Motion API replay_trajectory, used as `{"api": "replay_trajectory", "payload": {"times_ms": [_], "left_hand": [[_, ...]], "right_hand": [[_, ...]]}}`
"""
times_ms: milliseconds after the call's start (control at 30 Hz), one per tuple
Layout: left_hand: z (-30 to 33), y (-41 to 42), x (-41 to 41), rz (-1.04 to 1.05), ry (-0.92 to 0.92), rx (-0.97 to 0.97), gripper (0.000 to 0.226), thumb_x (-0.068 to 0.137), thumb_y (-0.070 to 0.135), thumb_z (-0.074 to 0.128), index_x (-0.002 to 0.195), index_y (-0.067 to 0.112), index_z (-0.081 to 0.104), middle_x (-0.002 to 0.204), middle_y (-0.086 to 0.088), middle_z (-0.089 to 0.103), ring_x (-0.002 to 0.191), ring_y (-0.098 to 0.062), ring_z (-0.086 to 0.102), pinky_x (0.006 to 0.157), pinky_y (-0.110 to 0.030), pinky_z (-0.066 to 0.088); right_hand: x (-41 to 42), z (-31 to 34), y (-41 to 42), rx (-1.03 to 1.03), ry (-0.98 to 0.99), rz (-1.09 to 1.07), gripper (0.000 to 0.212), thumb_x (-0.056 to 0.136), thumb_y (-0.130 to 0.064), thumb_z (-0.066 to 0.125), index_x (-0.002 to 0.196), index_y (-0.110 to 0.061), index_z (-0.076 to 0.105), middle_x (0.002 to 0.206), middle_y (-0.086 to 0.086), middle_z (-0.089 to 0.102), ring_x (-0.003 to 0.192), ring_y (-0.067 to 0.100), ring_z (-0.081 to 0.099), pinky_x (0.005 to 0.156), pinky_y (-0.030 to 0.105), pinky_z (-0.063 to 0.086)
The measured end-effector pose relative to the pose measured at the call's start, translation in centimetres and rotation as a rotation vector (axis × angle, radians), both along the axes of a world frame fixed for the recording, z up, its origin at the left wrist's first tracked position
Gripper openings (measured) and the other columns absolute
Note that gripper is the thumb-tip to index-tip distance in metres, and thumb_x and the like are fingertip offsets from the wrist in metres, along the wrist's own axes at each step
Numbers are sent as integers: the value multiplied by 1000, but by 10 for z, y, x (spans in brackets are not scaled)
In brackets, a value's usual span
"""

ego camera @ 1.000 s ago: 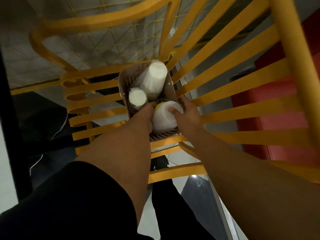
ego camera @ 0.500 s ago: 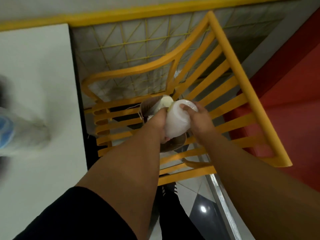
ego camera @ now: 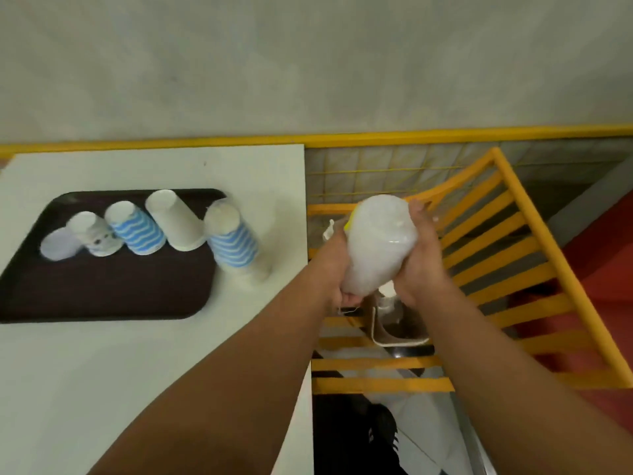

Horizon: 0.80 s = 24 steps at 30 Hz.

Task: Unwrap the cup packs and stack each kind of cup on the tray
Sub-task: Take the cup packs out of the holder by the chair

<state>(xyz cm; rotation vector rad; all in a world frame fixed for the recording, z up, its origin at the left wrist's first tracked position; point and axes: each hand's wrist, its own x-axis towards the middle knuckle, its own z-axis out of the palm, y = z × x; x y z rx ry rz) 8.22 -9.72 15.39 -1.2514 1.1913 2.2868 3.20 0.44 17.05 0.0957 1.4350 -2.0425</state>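
I hold a wrapped pack of clear plastic cups [ego camera: 378, 241] in the air between the table and the chair. My left hand [ego camera: 334, 265] grips its left side and bottom, my right hand [ego camera: 416, 255] grips its right side. A dark brown tray [ego camera: 102, 289] lies on the white table [ego camera: 102, 371] at the left. On it stand upside-down cup stacks: a pale lilac one [ego camera: 58, 248], a patterned white one [ego camera: 94, 236], a blue-striped one [ego camera: 135, 228] and a plain white one [ego camera: 174, 221]. A wrapped blue-striped pack [ego camera: 233, 243] stands just off the tray's right edge.
A yellow slatted chair [ego camera: 496, 269] stands right of the table, with a brown bag [ego camera: 397, 323] on its seat below my hands. A grey wall with a yellow strip [ego camera: 445, 135] runs behind. Red flooring [ego camera: 603, 234] shows at the far right.
Both hands have lifted the clear cup pack out of the bag on the chair and carried it up toward the table. My view has swung left, bringing the tray and cups into sight.
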Motion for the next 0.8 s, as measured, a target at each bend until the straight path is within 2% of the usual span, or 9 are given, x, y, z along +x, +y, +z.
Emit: {"api": "replay_trajectory", "payload": {"times_ms": [100,200,300,433,500,567,633,700,800], "left_hand": [[1,-27,51,72,-5,-69,60,84,75,43,105,25,68,98,-1,72,84,-21,66,66,-28,51],[-6,-53,97,129,-32,-120,51,90,69,43,104,26,66,97,-2,72,92,-24,65,87,-40,53],[-16,-78,133,195,-71,-126,39,92,61,48,93,25,62,90,0,67,91,-24,61,102,-48,46],[-35,-109,163,148,-90,-193,41,93,57,51,112,25,66,103,-3,71,94,-26,66,90,-46,53],[-47,-120,170,106,-112,-250,46,94,57,48,119,22,64,108,-6,71,84,-24,67,69,-36,58],[-57,-125,176,84,-112,-290,49,95,56,48,122,18,64,108,-8,71,76,-23,67,52,-27,53],[-63,-127,182,91,-92,-298,50,95,57,47,121,18,64,108,-7,72,83,-24,70,57,-30,55],[-59,-126,187,145,-56,-290,52,96,61,40,119,21,64,110,-5,71,93,-26,69,72,-36,57],[-47,-124,192,200,7,-233,59,93,72,28,109,28,64,112,1,70,100,-22,66,84,-40,52]], "right_hand": [[44,-3,-30,48,-21,104,74,60,-70,54,115,-21,66,114,6,72,108,22,66,91,42,52],[84,-10,-60,54,-76,178,71,60,-68,56,112,-21,67,114,9,71,103,20,68,93,40,51],[119,-26,-87,59,-157,165,84,55,-65,65,123,-17,62,119,11,68,104,21,66,91,38,51],[154,-50,-109,29,-140,157,28,93,-44,51,107,-23,64,91,-3,74,84,10,70,67,24,54],[165,-62,-114,58,-104,140,22,98,-41,45,103,-27,63,91,-5,73,86,10,69,68,23,53],[174,-68,-117,87,-63,129,22,98,-41,45,105,-29,62,103,-1,70,97,16,66,74,27,53],[178,-74,-120,122,-25,143,23,97,-42,46,107,-29,62,114,5,68,105,21,64,83,33,53],[177,-78,-124,166,38,170,25,93,-47,52,109,-30,61,121,7,66,110,24,63,95,40,52],[175,-79,-133,235,134,240,47,85,-62,54,122,-32,57,124,2,64,112,21,62,99,42,51]]}}
